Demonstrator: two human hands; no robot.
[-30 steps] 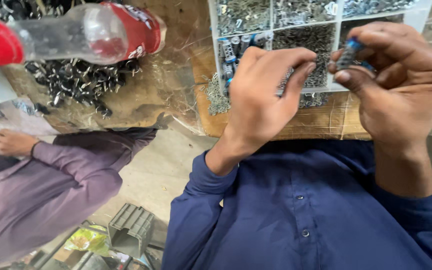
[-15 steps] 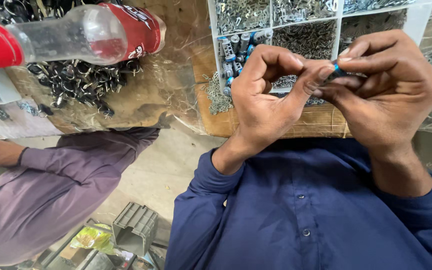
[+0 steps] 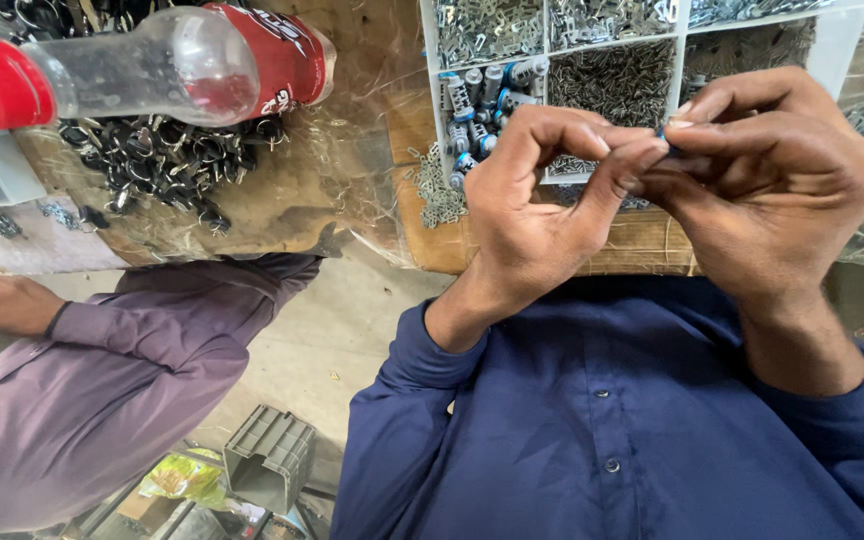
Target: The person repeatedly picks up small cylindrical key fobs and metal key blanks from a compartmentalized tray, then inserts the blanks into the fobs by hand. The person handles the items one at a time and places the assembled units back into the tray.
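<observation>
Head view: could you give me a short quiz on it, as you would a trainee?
1. True or false: the clear plastic bottle with a red cap stands upright.
2. What fills the white compartmented plastic tray? A small metal parts; B fruit; C cloth.
3. What do the left hand and right hand pinch between them?
Key: 1 false, it lies on its side; 2 A; 3 a tiny blue part.
</observation>
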